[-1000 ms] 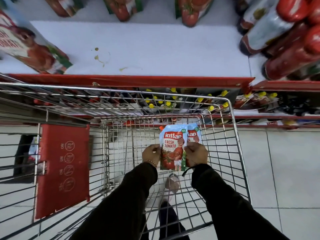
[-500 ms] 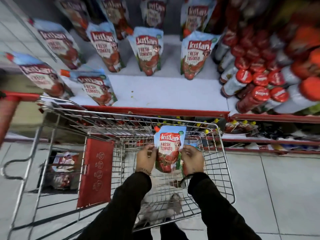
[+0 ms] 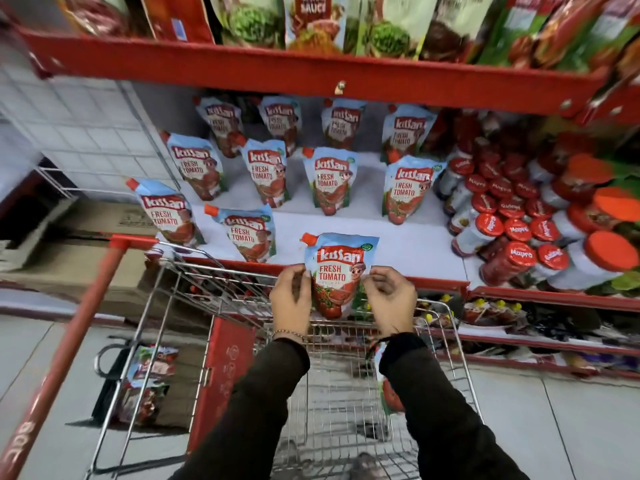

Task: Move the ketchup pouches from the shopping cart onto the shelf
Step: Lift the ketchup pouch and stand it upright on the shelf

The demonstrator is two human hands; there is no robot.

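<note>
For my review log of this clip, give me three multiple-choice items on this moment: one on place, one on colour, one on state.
1. Where is the held ketchup pouch?
A. over the front edge of the white shelf
B. lying on the cart's floor
C. on the top shelf

2. What colour is the held pouch's spout cap?
A. green
B. orange-red
C. white

3. How is the pouch held?
A. by the left hand alone
B. by no hand
C. upright between both hands, with the right hand opposite

Answers: 1 A, it sits above the cart at the shelf lip; 2 B, the cap at its top left corner is orange-red; 3 C, fingers pinch each side edge.
</note>
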